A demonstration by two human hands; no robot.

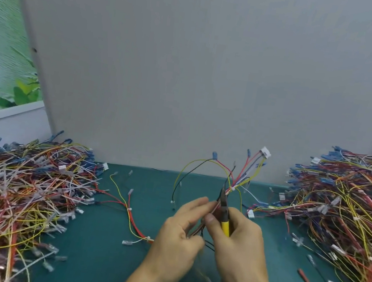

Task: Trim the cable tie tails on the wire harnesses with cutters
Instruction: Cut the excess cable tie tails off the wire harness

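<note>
My left hand (181,232) grips a wire harness (240,175) above the green mat, its coloured wires fanning upward to a white connector (265,152) and blue terminals. My right hand (237,240) holds yellow-handled cutters (225,215), whose dark jaws point up to a white cable tie (232,189) on the bundle. Whether the jaws touch the tie's tail I cannot tell. The lower wires are hidden between my hands.
A large heap of harnesses (16,188) covers the left of the green mat (102,261); another heap (350,213) fills the right. A single harness (130,214) lies between the left heap and my hands. A grey panel (191,69) stands behind.
</note>
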